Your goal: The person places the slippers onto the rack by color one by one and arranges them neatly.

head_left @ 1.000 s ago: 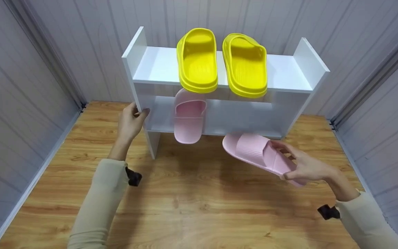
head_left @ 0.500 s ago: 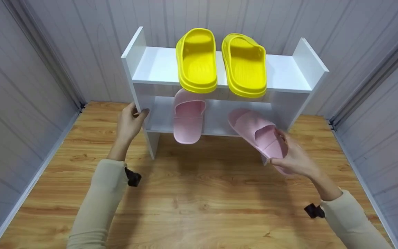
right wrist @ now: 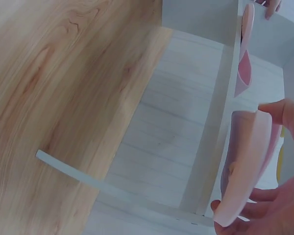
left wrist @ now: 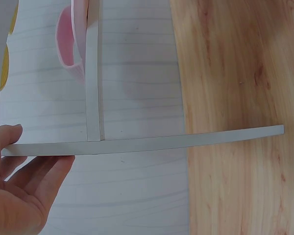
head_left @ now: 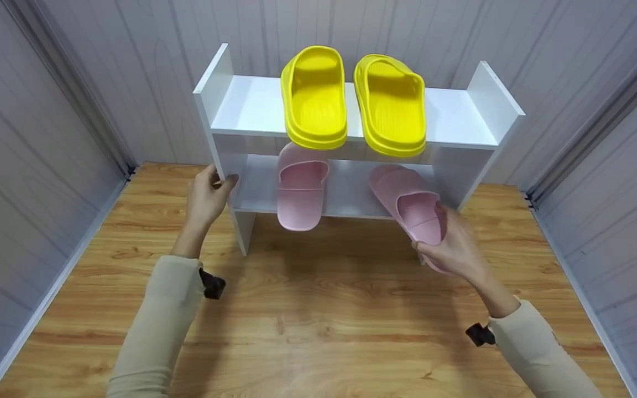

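A white shoe rack [head_left: 462,119] stands against the back wall. My left hand [head_left: 208,196] grips the front edge of its left side panel, thumb inside and fingers outside, as the left wrist view shows too. My right hand [head_left: 457,243] holds a pink slipper [head_left: 407,196] by the heel end, thumb on one side and fingers on the other. Its toe reaches over the right part of the lower shelf [head_left: 351,202], and the slipper slants toward the back left. The other pink slipper [head_left: 301,193] sits on that shelf at the left, toe to the back, heel past the front edge.
Two yellow slippers [head_left: 318,110] stand side by side on the top shelf [head_left: 257,105], heels jutting over its front edge. Wood-patterned floor [head_left: 307,320] lies in front of the rack. Panelled walls [head_left: 36,138] enclose it left, right and behind.
My right hand has carried the pink slipper left and back, from in front of the rack to over the lower shelf, turning its toe toward the back. The left hand keeps its place.
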`<state>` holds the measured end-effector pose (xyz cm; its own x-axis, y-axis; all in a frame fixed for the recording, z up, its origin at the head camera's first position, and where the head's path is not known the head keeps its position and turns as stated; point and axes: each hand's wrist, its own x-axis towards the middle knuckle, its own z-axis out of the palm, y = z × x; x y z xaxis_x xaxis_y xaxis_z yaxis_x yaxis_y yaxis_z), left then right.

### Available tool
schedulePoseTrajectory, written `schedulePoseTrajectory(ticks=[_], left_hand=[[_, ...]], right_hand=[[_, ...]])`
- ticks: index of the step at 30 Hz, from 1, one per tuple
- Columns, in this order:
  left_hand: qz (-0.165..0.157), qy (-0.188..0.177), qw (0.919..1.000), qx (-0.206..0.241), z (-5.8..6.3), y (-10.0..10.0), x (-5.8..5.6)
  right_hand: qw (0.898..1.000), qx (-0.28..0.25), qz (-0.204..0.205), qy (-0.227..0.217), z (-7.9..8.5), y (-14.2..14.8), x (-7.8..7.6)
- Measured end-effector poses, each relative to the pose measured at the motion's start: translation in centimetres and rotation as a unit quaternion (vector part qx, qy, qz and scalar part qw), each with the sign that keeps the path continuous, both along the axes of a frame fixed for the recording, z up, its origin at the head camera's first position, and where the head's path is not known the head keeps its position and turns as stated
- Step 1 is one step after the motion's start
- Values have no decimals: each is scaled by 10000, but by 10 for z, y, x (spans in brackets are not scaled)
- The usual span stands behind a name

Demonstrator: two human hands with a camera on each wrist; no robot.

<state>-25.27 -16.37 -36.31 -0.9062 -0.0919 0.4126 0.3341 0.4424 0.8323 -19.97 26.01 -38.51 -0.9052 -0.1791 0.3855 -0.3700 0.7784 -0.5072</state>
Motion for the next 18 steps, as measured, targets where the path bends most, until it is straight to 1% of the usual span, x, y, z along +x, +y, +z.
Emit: schedulePoseTrajectory(ticks=[5,10,15,18], left_hand=[[-21,25,10000,9,0,0,0],[-111,-22,9999,33,-1,-1,1],[-74,-36,10000,49,-2,-1,0],[-23,-65,10000,52,-2,-1,0]], right_hand=[[9995,162,-146,246,-3,-5,-5],[9983,164,-187,536,-5,-10,-10],[9963,242,-216,793,-7,-15,-14],[9960,292,-232,811,-7,-17,-18]])
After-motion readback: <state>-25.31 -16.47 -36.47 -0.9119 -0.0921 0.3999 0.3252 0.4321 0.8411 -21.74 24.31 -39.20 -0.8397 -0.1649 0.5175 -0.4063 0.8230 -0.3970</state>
